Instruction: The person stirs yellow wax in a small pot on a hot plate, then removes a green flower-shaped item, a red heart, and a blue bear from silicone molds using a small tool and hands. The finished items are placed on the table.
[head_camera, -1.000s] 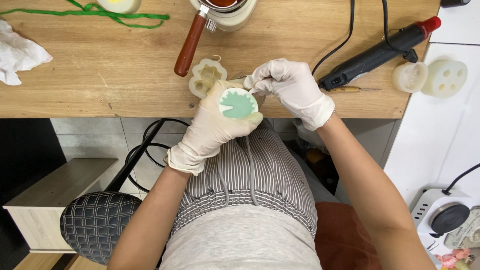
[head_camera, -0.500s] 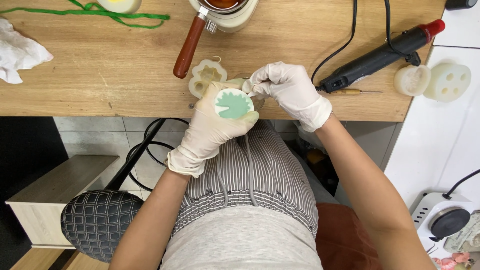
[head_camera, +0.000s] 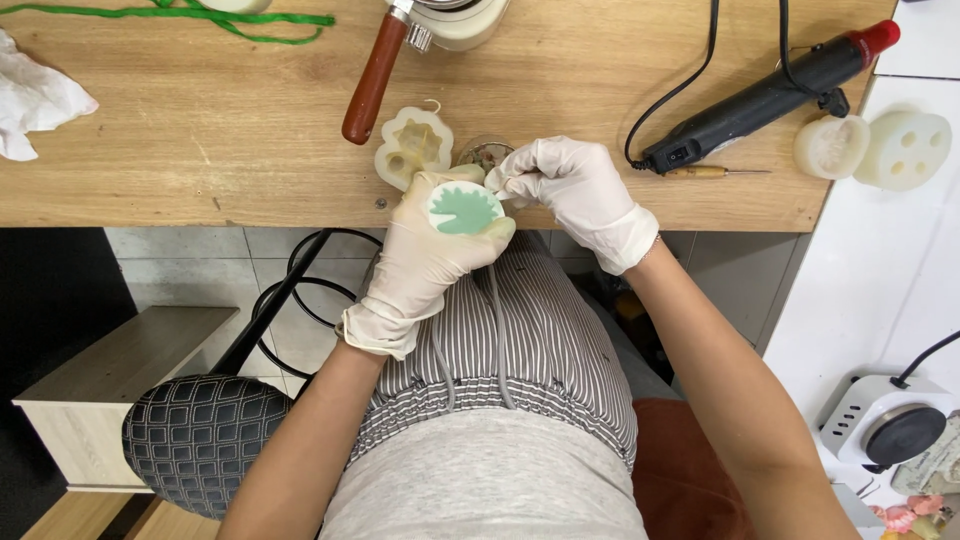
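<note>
My left hand (head_camera: 425, 255), in a cream glove, holds a round white silicone mould with a green leaf-shaped filling (head_camera: 463, 209) just past the wooden table's (head_camera: 200, 130) front edge. My gloved right hand (head_camera: 575, 195) pinches at the mould's right rim with its fingertips; what it pinches is too small to tell. A second cream mould (head_camera: 410, 147) lies on the table right behind my left hand. A small round glass dish (head_camera: 483, 152) peeks out behind my fingers.
A pot with a brown wooden handle (head_camera: 375, 78) stands at the table's back. A black glue gun (head_camera: 770, 95) with its cable lies right, a thin awl (head_camera: 705, 172) below it. Two white moulds (head_camera: 875, 145) sit far right, green cord (head_camera: 200, 18) and crumpled tissue (head_camera: 35, 100) left.
Both hands with the green mould have stayed almost in place; the right fingertips have shifted slightly along the mould's rim.
</note>
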